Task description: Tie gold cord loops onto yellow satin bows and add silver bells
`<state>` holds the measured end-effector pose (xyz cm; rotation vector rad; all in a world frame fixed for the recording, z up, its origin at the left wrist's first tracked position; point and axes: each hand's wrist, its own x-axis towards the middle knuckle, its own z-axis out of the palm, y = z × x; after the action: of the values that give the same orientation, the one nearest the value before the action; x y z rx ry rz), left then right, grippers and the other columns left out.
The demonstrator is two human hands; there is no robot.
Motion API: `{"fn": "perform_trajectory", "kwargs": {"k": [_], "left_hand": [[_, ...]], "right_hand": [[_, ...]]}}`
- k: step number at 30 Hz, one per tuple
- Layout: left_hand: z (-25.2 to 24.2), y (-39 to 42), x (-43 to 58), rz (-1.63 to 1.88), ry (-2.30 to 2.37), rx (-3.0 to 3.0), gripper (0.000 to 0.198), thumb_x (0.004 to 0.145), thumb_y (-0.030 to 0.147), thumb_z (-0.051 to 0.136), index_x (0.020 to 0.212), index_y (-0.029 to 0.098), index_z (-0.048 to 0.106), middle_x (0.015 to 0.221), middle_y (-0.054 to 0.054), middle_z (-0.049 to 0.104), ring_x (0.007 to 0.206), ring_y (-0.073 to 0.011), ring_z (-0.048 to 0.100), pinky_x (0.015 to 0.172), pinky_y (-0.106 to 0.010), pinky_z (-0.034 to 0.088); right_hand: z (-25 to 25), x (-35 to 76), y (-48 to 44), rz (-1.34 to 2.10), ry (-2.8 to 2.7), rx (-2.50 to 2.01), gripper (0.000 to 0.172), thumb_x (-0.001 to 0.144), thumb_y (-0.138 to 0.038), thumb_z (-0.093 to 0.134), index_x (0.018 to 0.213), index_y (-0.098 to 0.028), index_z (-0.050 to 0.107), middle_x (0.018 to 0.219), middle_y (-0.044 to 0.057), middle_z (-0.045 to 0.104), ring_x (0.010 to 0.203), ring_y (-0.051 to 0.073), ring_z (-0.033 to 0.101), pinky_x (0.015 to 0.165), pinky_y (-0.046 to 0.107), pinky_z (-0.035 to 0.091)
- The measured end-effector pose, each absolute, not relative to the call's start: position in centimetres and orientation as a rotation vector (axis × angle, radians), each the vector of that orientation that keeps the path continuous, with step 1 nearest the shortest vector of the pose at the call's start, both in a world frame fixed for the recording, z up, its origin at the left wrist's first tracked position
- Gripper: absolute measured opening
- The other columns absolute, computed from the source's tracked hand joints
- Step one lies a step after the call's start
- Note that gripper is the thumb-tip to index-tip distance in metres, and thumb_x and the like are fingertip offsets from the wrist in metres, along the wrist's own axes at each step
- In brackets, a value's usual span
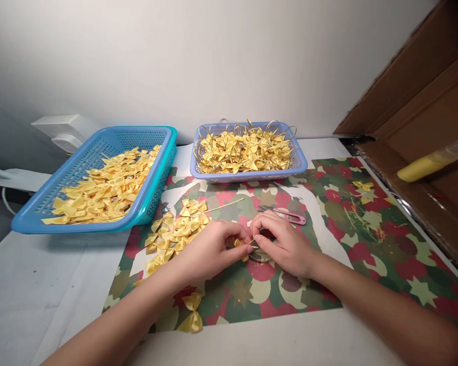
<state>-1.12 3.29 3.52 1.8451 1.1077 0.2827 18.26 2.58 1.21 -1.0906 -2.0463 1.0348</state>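
Observation:
My left hand [213, 249] pinches a small yellow satin bow [239, 246] over the patterned paper mat [328, 223]. My right hand [284, 244] is closed right beside it, fingertips meeting the left's at the bow and a thin gold thread [253, 240]. A loose pile of yellow bows [175, 231] lies just left of my left hand. A single bow [193, 312] lies near my left forearm.
A large blue basket [152, 198] of plain yellow bows stands at the left. A smaller lilac basket [299, 165] of bows with gold loops stands behind. Pink thread snips [290, 217] and a gold string [225, 206] lie on the mat. A cardboard box [423, 112] with a yellow tube [423, 166] is at the right.

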Motion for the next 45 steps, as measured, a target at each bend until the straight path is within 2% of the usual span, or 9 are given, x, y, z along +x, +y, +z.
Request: {"fn": "perform_trajectory", "kwargs": {"k": [4, 9, 15, 20, 23, 31, 34, 38, 45], "left_hand": [[4.9, 3.4, -1.9, 0.205, 1.072, 1.872, 0.013, 0.084, 0.032, 0.063, 0.079, 0.022, 0.068, 0.077, 0.003, 0.068, 0.066, -0.0129, 0.056, 0.060, -0.022, 0.038], [5.9, 3.3, -2.3, 0.096, 1.093, 1.943, 0.012, 0.084, 0.030, 0.063, 0.076, 0.022, 0.068, 0.074, 0.002, 0.068, 0.065, -0.0139, 0.058, 0.059, -0.022, 0.038], [5.7, 3.3, -2.1, 0.171, 1.124, 1.966, 0.015, 0.085, 0.027, 0.057, 0.076, 0.021, 0.067, 0.078, 0.000, 0.069, 0.071, -0.0160, 0.059, 0.066, -0.025, 0.040], [5.2, 3.6, -2.2, 0.241, 1.046, 1.882, 0.014, 0.083, 0.024, 0.052, 0.077, 0.020, 0.064, 0.083, -0.002, 0.067, 0.075, -0.0170, 0.057, 0.069, -0.027, 0.043], [4.9, 3.7, -2.3, 0.226, 0.965, 1.718, 0.010, 0.081, 0.022, 0.051, 0.075, 0.019, 0.059, 0.077, 0.000, 0.060, 0.071, -0.0149, 0.054, 0.066, -0.025, 0.043], [5.2, 3.6, -1.9, 0.327, 0.953, 1.583, 0.014, 0.085, 0.026, 0.052, 0.073, 0.018, 0.055, 0.069, 0.002, 0.053, 0.061, -0.0105, 0.047, 0.056, -0.021, 0.042], [5.8, 3.6, -2.2, 0.343, 1.037, 1.611, 0.018, 0.086, 0.032, 0.053, 0.075, 0.019, 0.057, 0.069, 0.000, 0.056, 0.061, -0.0121, 0.052, 0.053, -0.020, 0.043], [6.7, 4.0, -3.1, 0.420, 1.096, 1.685, 0.019, 0.086, 0.034, 0.056, 0.076, 0.018, 0.059, 0.072, -0.001, 0.058, 0.064, -0.0125, 0.054, 0.054, -0.020, 0.043], [7.6, 4.5, -4.5, 0.457, 1.099, 1.674, 0.019, 0.090, 0.031, 0.055, 0.078, 0.017, 0.057, 0.072, 0.002, 0.053, 0.063, -0.0098, 0.045, 0.058, -0.020, 0.039]], "right_hand": [[3.8, 18.9, 3.4, 1.398, -2.129, -1.182, 0.017, 0.085, -0.013, 0.048, 0.070, -0.020, 0.045, 0.075, -0.002, 0.053, 0.071, 0.014, 0.048, 0.064, 0.027, 0.039], [5.4, 19.8, 3.9, 1.699, -2.041, -1.064, 0.011, 0.091, -0.019, 0.049, 0.081, -0.020, 0.054, 0.076, -0.002, 0.055, 0.064, 0.010, 0.049, 0.056, 0.022, 0.040], [4.9, 20.3, 4.0, 1.309, -2.266, -1.147, 0.015, 0.087, -0.021, 0.057, 0.100, -0.023, 0.063, 0.092, 0.001, 0.065, 0.082, 0.017, 0.059, 0.067, 0.027, 0.046], [4.0, 21.2, 4.7, 0.697, -2.443, -1.417, 0.008, 0.082, -0.021, 0.065, 0.089, -0.021, 0.061, 0.091, 0.006, 0.064, 0.087, 0.023, 0.058, 0.070, 0.033, 0.044], [3.5, 21.8, 5.3, 0.416, -2.487, -1.638, 0.021, 0.076, -0.028, 0.074, 0.082, -0.020, 0.056, 0.088, 0.008, 0.062, 0.086, 0.027, 0.057, 0.070, 0.036, 0.043], [2.5, 22.2, 5.6, 0.519, -2.423, -1.547, 0.021, 0.085, -0.024, 0.064, 0.076, -0.022, 0.045, 0.080, 0.004, 0.058, 0.077, 0.023, 0.058, 0.063, 0.032, 0.043], [3.2, 22.2, 5.2, 0.844, -2.323, -1.483, 0.013, 0.094, -0.031, 0.051, 0.085, -0.023, 0.048, 0.075, 0.001, 0.059, 0.064, 0.018, 0.055, 0.054, 0.028, 0.040], [4.5, 21.3, 4.2, 1.197, -2.337, -1.277, 0.021, 0.099, -0.038, 0.039, 0.087, -0.023, 0.049, 0.071, -0.001, 0.061, 0.056, 0.014, 0.051, 0.047, 0.026, 0.035], [5.3, 19.7, 3.3, 0.956, -2.406, -1.361, 0.015, 0.095, -0.034, 0.044, 0.089, -0.022, 0.048, 0.080, 0.003, 0.065, 0.066, 0.018, 0.057, 0.056, 0.028, 0.035]]}}
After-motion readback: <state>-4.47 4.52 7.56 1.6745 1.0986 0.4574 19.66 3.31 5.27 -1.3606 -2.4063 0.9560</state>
